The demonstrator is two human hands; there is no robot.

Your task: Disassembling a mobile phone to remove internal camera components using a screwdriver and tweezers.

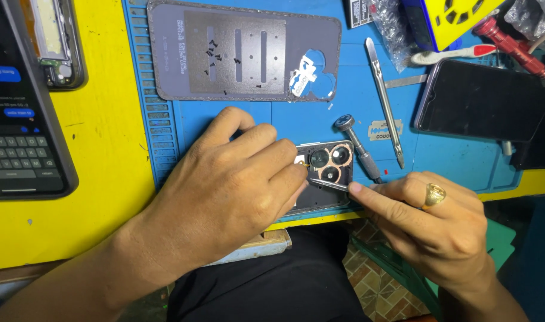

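Head view: left hand (224, 185) hides most of the opened phone (326, 173).

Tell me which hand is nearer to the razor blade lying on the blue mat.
Right. The right hand lies just below the razor blade, its fingers holding tweezers at the phone's camera module. The left hand rests on the phone, farther left of the blade.

Single head cam, looking steeply down from above the seated person, close range. Frame covers the blue repair mat (451, 161) on the yellow bench (99, 179), near edge and lap at bottom. No second view to overlap.
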